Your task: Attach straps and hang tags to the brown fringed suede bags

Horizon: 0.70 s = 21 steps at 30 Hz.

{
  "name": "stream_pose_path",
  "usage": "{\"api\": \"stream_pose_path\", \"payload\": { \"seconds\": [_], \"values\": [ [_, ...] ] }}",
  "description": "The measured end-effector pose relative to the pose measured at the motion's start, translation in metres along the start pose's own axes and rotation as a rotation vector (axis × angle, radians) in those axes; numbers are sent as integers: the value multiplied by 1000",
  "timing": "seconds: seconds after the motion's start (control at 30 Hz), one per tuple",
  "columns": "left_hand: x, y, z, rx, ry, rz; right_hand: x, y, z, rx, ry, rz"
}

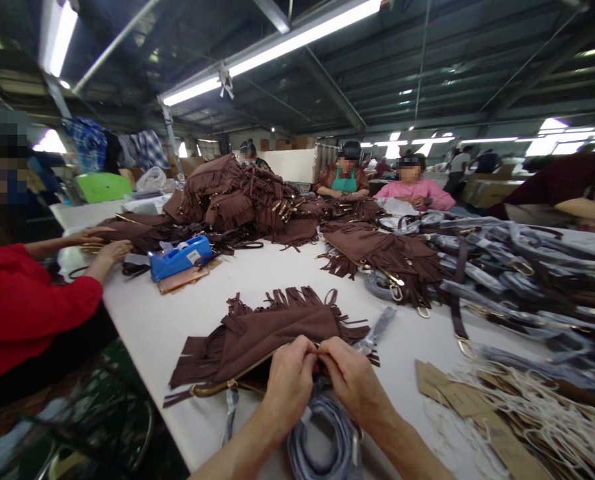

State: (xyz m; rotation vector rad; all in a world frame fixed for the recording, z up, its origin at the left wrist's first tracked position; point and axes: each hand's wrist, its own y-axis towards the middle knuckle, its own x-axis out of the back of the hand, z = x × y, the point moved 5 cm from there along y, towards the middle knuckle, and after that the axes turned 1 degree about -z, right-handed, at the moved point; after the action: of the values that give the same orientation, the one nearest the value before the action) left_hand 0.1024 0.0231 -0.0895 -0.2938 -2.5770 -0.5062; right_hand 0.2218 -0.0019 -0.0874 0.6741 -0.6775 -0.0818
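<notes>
A brown fringed bag (277, 333) lies on the white table (217, 440), its gold zipper edge facing me and partly open. Both my hands are at this edge, near its right part. My left hand (292, 373) is closed in a pinch on the bag's edge. Close beside it, my right hand (350, 373) pinches the same edge, fingertips nearly touching the left ones. Whatever small part lies between the fingertips is hidden. Below my hands rests a coiled, plastic-wrapped strap (322, 447).
A blue tape dispenser (181, 259) stands at the left, near a person in a red top. Brown bags (237, 200) are heaped at the back. Wrapped straps (517, 267) cover the right side, above cardboard tags with white strings (507, 427). Other people sit across the table.
</notes>
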Motion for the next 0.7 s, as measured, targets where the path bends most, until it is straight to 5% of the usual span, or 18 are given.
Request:
{"api": "stream_pose_path", "payload": {
  "seconds": [0.13, 0.27, 0.43, 0.57, 0.7],
  "values": [
    [-2, 3, -4, 2, -125, 15, 9, 8, 1, -62, 8, 26],
    [15, -2, -21, -98, -162, 118, 41, 12, 36, -55, -3, 163],
    [55, -23, -10, -352, 499, 84, 21, -41, 53, 95, -204, 616],
    [71, -19, 20, -171, 890, 209, -2, -75, 32, 113, -380, 606],
    [87, 2, 4, -58, 892, 224, 31, -64, 52, 0, -182, 523]
  ]
}}
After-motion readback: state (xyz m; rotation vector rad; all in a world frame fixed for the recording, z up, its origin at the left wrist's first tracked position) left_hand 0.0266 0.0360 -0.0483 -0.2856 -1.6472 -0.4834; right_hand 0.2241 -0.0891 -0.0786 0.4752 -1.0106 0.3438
